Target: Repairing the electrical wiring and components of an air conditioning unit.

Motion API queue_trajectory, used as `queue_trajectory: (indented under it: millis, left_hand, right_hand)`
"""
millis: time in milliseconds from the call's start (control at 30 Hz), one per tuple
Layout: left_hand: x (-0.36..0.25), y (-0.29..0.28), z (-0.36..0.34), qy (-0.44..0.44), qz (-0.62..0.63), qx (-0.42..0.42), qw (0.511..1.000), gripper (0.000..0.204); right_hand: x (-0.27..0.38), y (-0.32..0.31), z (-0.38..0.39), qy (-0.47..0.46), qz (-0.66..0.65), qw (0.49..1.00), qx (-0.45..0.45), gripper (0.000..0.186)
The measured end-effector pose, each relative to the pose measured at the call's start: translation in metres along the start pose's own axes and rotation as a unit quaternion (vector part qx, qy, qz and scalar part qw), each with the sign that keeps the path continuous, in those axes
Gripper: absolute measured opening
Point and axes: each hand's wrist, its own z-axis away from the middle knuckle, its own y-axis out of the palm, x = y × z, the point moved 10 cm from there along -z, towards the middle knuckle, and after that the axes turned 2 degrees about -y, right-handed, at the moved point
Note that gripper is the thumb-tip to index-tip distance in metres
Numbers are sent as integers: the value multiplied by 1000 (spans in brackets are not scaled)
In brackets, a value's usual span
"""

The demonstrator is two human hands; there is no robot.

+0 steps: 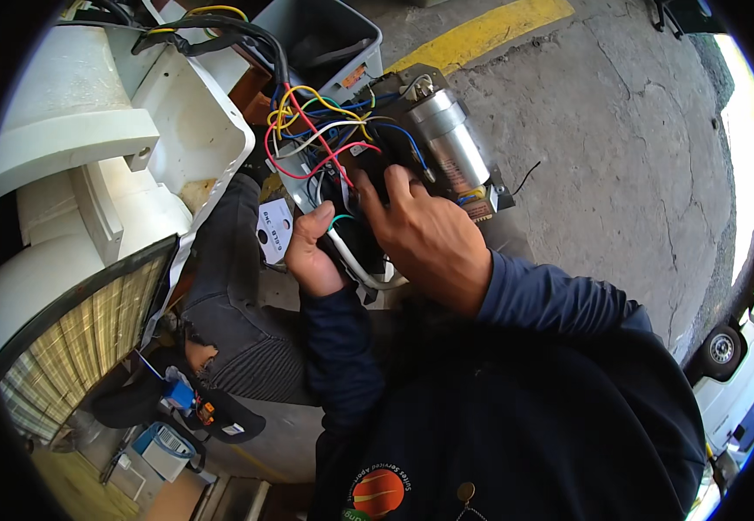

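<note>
An electrical control panel with a dark metal base lies in front of me, just above my lap. A silver cylindrical capacitor is mounted along its right side. Red, yellow, blue and white wires loop over its left part. My left hand grips the panel's near left edge, thumb up against the grey metal plate; its other fingers are hidden underneath. Over the wiring, my right hand has its fingers curled and bent down into the panel; what they pinch is hidden. A white cable curves between both hands.
A white machine housing with a pleated filter fills the left side. Beyond the panel stands a grey bin. Concrete floor with a yellow stripe extends right, toward a parked white vehicle. Small tools and parts lie lower left.
</note>
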Motion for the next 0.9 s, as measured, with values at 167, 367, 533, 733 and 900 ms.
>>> queue_trajectory:
  millis: [167,367,533,733,900]
  left_hand:
    - [-1,-2,-4,-6,53,16,998,30]
    - [-8,3,4,25,-10,-8,1000,35]
    - [-4,32,11,-23,89,101,991,36]
    - [-5,38,6,4,145,114,983,42]
    - [-2,33,4,18,93,76,993,45]
  right_hand:
    - [4,19,-5,4,42,996,78,46]
    - [-2,1,-10,-3,-44,997,55,43]
    - [-10,-31,-16,-20,-85,996,29,40]
    - [-12,-30,-39,-16,-218,976,-12,30]
    - [-4,-26,-47,-19,-266,962,-50,19]
